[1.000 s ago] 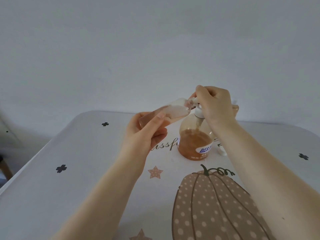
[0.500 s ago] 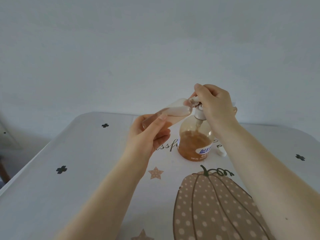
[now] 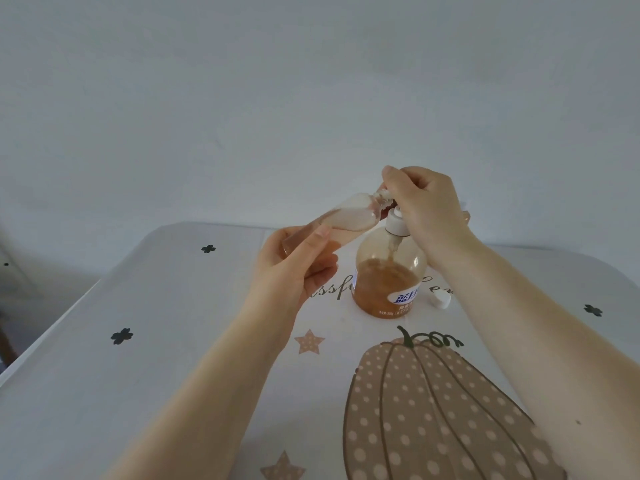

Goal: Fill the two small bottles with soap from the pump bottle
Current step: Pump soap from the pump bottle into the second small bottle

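Fingers of the left hand (image 3: pixel 294 268) are curled round a small bottle (image 3: pixel 341 221), which is held tilted with its mouth raised to the pump spout. The right hand (image 3: pixel 426 206) is clenched over the pump head, wrist bent downward. The pump bottle (image 3: pixel 388 282) is stood upright on the table (image 3: pixel 156 341), beside a white cap (image 3: pixel 439 300).

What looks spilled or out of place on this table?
No spill shows. A small white cap lies loose on the table beside the pump bottle, and the small bottle is held tilted at the pump, part full.
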